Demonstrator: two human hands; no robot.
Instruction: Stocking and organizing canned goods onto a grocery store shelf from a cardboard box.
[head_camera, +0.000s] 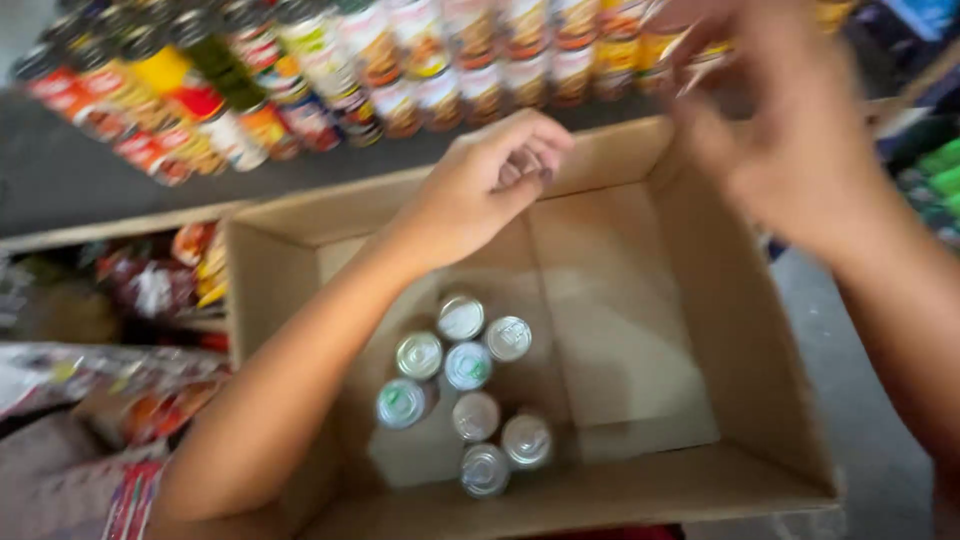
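An open cardboard box (700, 300) stands below me with several small cans (468, 365) upright on its floor, silver lids up. My left hand (490, 185) hovers over the box's far side, fingers curled in and nothing visible in them. My right hand (770, 110) is raised at the upper right, blurred by motion, up by the row of cans (480, 70) on the shelf; whether it holds anything cannot be told.
A dark shelf (80, 180) behind the box carries rows of cans and bottles with red, yellow and orange labels. Left of the box lie packets (150, 280) in a wooden compartment. Green items (940, 180) sit at the right edge. Grey floor shows at the lower right.
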